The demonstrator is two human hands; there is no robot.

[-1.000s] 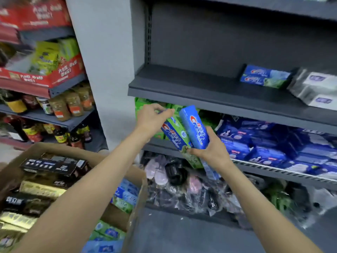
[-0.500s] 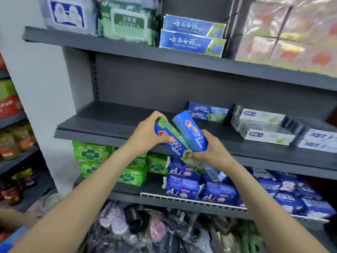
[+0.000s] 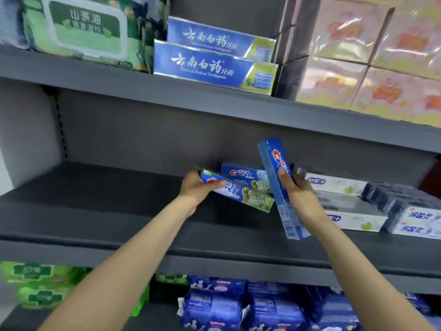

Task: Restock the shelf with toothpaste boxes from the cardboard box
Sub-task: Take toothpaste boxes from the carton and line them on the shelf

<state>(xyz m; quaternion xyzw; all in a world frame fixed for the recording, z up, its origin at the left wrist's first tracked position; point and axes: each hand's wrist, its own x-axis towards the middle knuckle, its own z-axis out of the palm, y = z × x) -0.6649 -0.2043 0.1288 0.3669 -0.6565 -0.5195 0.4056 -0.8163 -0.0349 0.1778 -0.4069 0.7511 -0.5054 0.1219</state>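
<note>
**Toothpaste boxes held at the grey middle shelf**

A blue-and-green Crest toothpaste box (image 3: 238, 191) is gripped at its left end by the left hand (image 3: 195, 187), thumb curled over the front face and fingers behind; it is held almost level, just above the dark grey metal shelf board (image 3: 95, 211). A plain blue Crest toothpaste box (image 3: 278, 187) is clamped near its middle by the right hand (image 3: 296, 189), thumb on the front, and is held nearly upright, tilted slightly left. A third blue-and-green Crest box (image 3: 243, 174) is seen lying on the shelf behind the two. White toothpaste boxes (image 3: 346, 206) are stacked to the right. Blue Yunnan Baiyao boxes (image 3: 214, 56) are stacked on the shelf above.
</note>
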